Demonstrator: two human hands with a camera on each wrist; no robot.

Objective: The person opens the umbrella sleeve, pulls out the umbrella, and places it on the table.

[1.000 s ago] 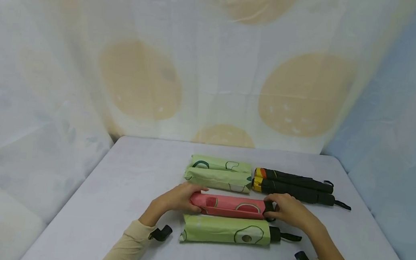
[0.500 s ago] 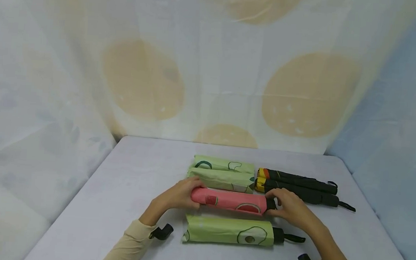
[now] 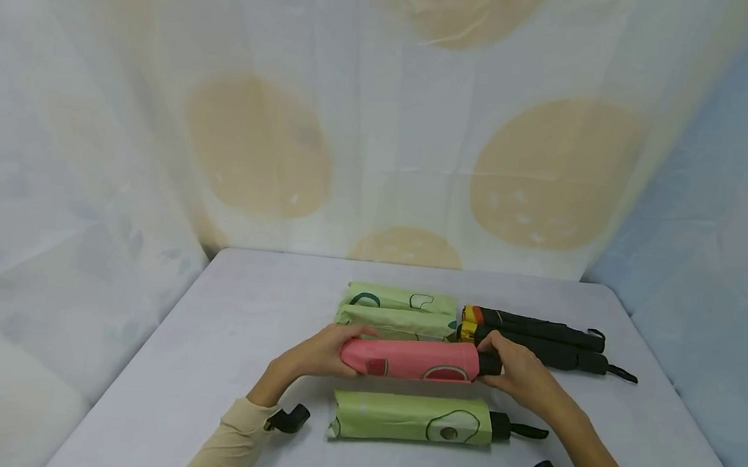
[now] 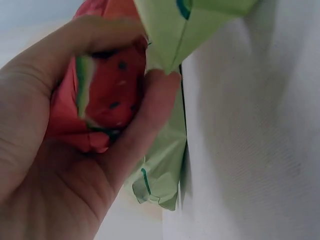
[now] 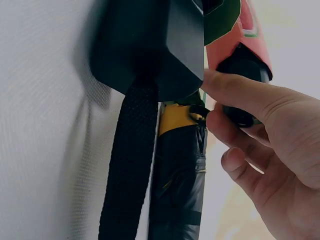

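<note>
A folded pink umbrella with a watermelon print point(image 3: 419, 359) is held between both hands just above the table. My left hand point(image 3: 323, 351) wraps round its left end point(image 4: 102, 95), thumb over the top. My right hand point(image 3: 513, 370) pinches its black handle point(image 5: 245, 67) at the right end. In front of it lies a green avocado-print umbrella point(image 3: 413, 418) with a black handle and strap point(image 5: 131, 165). Behind it lie two folded green umbrellas point(image 3: 400, 311).
Two black umbrellas with yellow and orange tips point(image 3: 536, 337) lie at the back right, close to my right hand. The grey table point(image 3: 223, 339) is bordered by a patterned cloth backdrop point(image 3: 382, 118). Black wrist-camera mounts point(image 3: 288, 418) show at both sleeves.
The pink umbrella has risen a little and shifted back towards the green pair, with both hands staying on its ends.
</note>
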